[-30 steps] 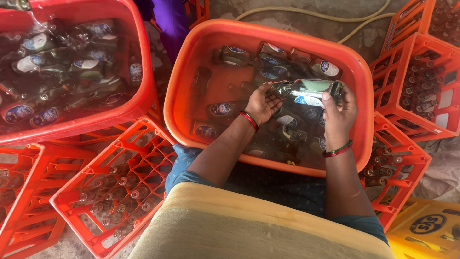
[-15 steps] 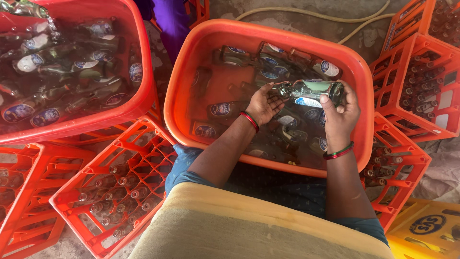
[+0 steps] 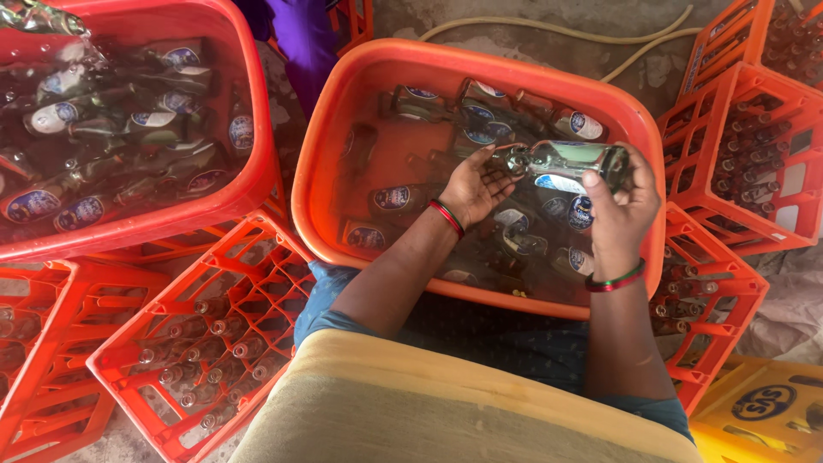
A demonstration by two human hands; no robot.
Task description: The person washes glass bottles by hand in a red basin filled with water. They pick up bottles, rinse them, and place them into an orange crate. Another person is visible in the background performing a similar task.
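A: Near the person's knees, at seven o'clock, I see an orange crate [image 3: 214,343] with brown bottles standing neck-up in its cells. How many crates do you count?

B: I count five orange crates for certain: this one, one at the left edge [image 3: 34,351], two stacked at three o'clock [image 3: 737,146], and one under the right forearm [image 3: 711,309]. At five o'clock there is also one yellow crate [image 3: 763,411]. The bottles inside them I cannot count exactly.

A: And the hands?

B: Both are over the orange tub [image 3: 343,129] at twelve o'clock. The right hand [image 3: 621,206] is closed around the thick end of one clear glass bottle [image 3: 561,161], held lying sideways above the water. The left hand [image 3: 476,184] is open, palm up, with its fingertips touching the neck end.

A: How to do this well, in your opinion?

B: I think the right hand should grip firmly, because wet glass slips, and the left should support the neck while the bottle turns low over the tub.

A: Tubs?

B: Two; the second tub [image 3: 249,171] at ten o'clock is full of labelled bottles. Farther away, one hose [image 3: 549,30] lies on the ground.
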